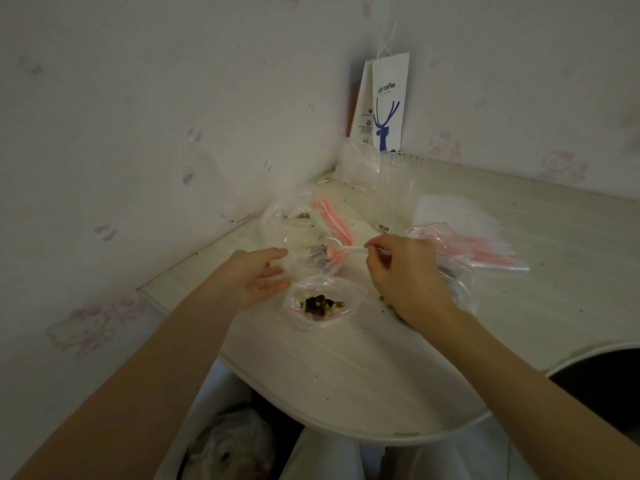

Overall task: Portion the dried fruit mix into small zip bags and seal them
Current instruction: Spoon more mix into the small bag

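Left hand (pixel 256 277): fingers straight and a little apart, holding nothing, fingertips just beside the left edge of the small zip bag (pixel 343 293).
Right hand (pixel 405 271): fingers curled, pinching the handle of a white spoon (pixel 346 247).
Spoon: bowl points left over the large clear bag (pixel 294 230).
Small zip bag: on the counter (pixel 363 375) between both hands, mouth open.
Dried fruit mix (pixel 320 304): a small heap inside the small zip bag.
Spare zip bags (pixel 485 249): piled beyond the right hand.

pale table (pixel 346 368): zip bags (pixel 320 303), paper bag (pixel 388 102), crumbs.
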